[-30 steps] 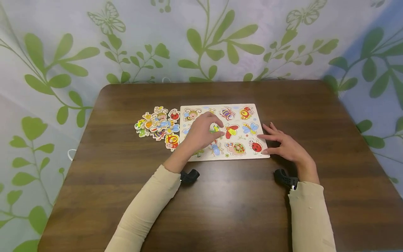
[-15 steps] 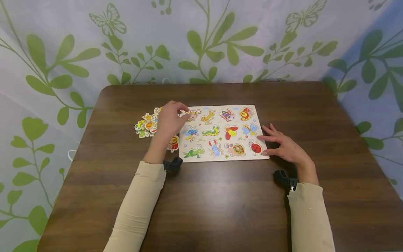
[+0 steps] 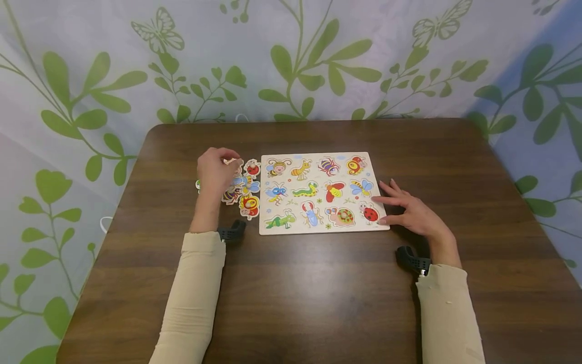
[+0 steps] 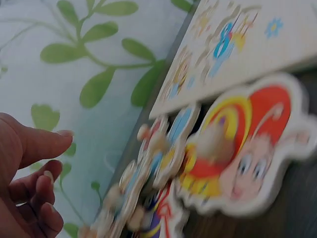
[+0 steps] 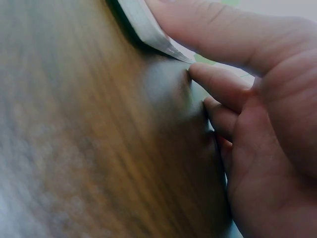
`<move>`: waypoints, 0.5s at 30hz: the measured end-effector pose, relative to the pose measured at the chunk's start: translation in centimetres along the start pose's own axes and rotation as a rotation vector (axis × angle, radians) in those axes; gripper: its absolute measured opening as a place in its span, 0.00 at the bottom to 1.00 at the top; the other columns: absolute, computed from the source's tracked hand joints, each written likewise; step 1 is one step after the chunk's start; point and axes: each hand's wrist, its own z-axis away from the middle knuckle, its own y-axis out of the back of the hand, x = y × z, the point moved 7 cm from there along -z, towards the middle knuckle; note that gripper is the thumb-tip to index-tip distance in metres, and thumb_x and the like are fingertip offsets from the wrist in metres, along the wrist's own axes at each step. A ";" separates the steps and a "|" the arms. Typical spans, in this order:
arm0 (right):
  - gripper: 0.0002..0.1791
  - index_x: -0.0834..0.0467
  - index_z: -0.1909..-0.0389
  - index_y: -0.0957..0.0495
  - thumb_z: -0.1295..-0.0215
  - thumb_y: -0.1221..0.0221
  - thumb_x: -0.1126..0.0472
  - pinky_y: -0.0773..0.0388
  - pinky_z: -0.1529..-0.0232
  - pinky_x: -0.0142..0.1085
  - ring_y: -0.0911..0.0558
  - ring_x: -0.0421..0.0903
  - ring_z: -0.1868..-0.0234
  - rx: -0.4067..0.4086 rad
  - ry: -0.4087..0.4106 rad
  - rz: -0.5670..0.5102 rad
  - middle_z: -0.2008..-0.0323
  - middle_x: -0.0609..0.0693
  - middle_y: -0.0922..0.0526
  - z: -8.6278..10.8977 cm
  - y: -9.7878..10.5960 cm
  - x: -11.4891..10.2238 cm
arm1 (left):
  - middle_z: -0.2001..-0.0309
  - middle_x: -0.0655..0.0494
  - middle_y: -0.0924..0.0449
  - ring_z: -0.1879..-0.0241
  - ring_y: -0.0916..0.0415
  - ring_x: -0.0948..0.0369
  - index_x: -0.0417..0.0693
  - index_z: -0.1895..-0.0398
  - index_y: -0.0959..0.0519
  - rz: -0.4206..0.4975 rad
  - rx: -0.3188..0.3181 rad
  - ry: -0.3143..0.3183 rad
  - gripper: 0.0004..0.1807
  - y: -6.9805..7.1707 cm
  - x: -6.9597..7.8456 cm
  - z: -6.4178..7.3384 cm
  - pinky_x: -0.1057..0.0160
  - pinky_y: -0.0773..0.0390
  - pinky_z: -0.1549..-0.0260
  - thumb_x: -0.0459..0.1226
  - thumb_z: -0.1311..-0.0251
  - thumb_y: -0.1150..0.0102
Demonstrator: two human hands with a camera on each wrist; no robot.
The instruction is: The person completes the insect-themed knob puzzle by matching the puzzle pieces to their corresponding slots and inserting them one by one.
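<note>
My left hand (image 3: 213,169) is over a heap of loose, knobbed wooden insect puzzle pieces, covering part of it. In the left wrist view, the thumb and fingers (image 4: 42,144) are apart with nothing between them. A red-and-yellow butterfly piece (image 4: 252,148) lies nearest that camera; a ladybug piece (image 3: 252,168) is at the heap's upper right. To the right lies the puzzle board (image 3: 313,178), printed with insects. A snail piece (image 3: 344,216) with a knob sits in its bottom row. My right hand (image 3: 414,210) touches the board's right edge with extended fingers.
Everything lies on a dark brown wooden table (image 3: 309,293). Behind it hangs a pale curtain (image 3: 254,50) with green leaves and butterflies. A black wrist mount (image 3: 233,231) sits by the left wrist, another (image 3: 411,259) by the right.
My left hand has moved left from above the middle of the board to the heap of pieces, uncovering the board. My right hand has stayed at the board's right edge.
</note>
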 end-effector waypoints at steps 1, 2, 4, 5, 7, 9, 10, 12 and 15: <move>0.35 0.52 0.35 0.27 0.45 0.31 0.51 0.61 0.36 0.74 0.65 0.55 0.21 0.000 0.001 -0.002 0.22 0.49 0.54 0.0 0.0 0.0 | 0.57 0.45 0.21 0.58 0.28 0.49 0.45 0.59 0.15 0.009 0.015 0.004 0.11 0.5 -0.6 -0.1 0.51 0.31 0.56 0.41 0.38 0.39; 0.35 0.52 0.35 0.27 0.45 0.30 0.52 0.61 0.36 0.74 0.65 0.55 0.21 0.003 0.002 -0.001 0.22 0.49 0.53 0.0 0.0 -0.1 | 0.58 0.44 0.21 0.57 0.28 0.49 0.45 0.59 0.15 0.020 0.023 0.010 0.11 0.9 -1.3 -0.2 0.51 0.32 0.56 0.41 0.38 0.39; 0.35 0.52 0.35 0.27 0.45 0.30 0.52 0.61 0.36 0.74 0.65 0.55 0.21 0.007 -0.001 0.001 0.22 0.49 0.53 0.0 0.0 -0.1 | 0.59 0.44 0.21 0.57 0.28 0.50 0.45 0.59 0.15 0.041 0.018 0.029 0.12 1.6 -2.7 -0.4 0.53 0.32 0.58 0.42 0.39 0.38; 0.35 0.52 0.35 0.27 0.46 0.30 0.52 0.61 0.36 0.74 0.65 0.55 0.21 0.007 -0.001 0.002 0.22 0.49 0.54 -0.1 0.0 0.0 | 0.59 0.45 0.21 0.57 0.28 0.51 0.45 0.58 0.15 0.054 0.009 0.041 0.12 1.9 -3.4 -0.5 0.55 0.32 0.59 0.42 0.39 0.38; 0.35 0.52 0.35 0.27 0.46 0.30 0.52 0.61 0.36 0.74 0.65 0.54 0.21 0.012 -0.001 0.000 0.22 0.49 0.53 -0.1 0.0 0.0 | 0.61 0.45 0.19 0.59 0.27 0.52 0.45 0.58 0.15 0.080 -0.019 0.054 0.12 2.4 -4.6 -0.6 0.57 0.31 0.62 0.42 0.40 0.37; 0.35 0.52 0.35 0.27 0.45 0.30 0.52 0.61 0.36 0.74 0.65 0.54 0.21 0.011 0.000 -0.003 0.22 0.49 0.54 -0.1 0.0 0.1 | 0.62 0.47 0.20 0.61 0.28 0.54 0.46 0.58 0.14 0.113 -0.059 0.087 0.12 2.6 -5.6 -0.5 0.60 0.31 0.64 0.42 0.40 0.36; 0.35 0.52 0.35 0.27 0.45 0.30 0.52 0.61 0.36 0.74 0.65 0.54 0.21 0.011 0.003 -0.005 0.22 0.49 0.54 -0.1 0.0 0.0 | 0.63 0.48 0.20 0.62 0.29 0.55 0.46 0.57 0.14 0.128 -0.075 0.104 0.12 2.7 -6.0 -0.5 0.60 0.31 0.65 0.42 0.40 0.36; 0.35 0.52 0.35 0.27 0.45 0.31 0.52 0.61 0.36 0.74 0.66 0.55 0.21 0.010 0.006 -0.007 0.22 0.49 0.54 -0.1 0.0 0.0 | 0.65 0.50 0.22 0.63 0.31 0.55 0.47 0.57 0.15 0.145 -0.103 0.132 0.13 2.7 -6.5 -0.5 0.61 0.32 0.67 0.43 0.41 0.34; 0.35 0.52 0.35 0.27 0.45 0.31 0.52 0.61 0.36 0.74 0.66 0.55 0.21 0.004 0.007 0.003 0.22 0.49 0.55 0.0 -0.1 0.0 | 0.65 0.51 0.25 0.63 0.33 0.55 0.46 0.57 0.15 0.123 -0.131 0.165 0.15 2.8 -6.9 -0.4 0.60 0.33 0.67 0.43 0.44 0.32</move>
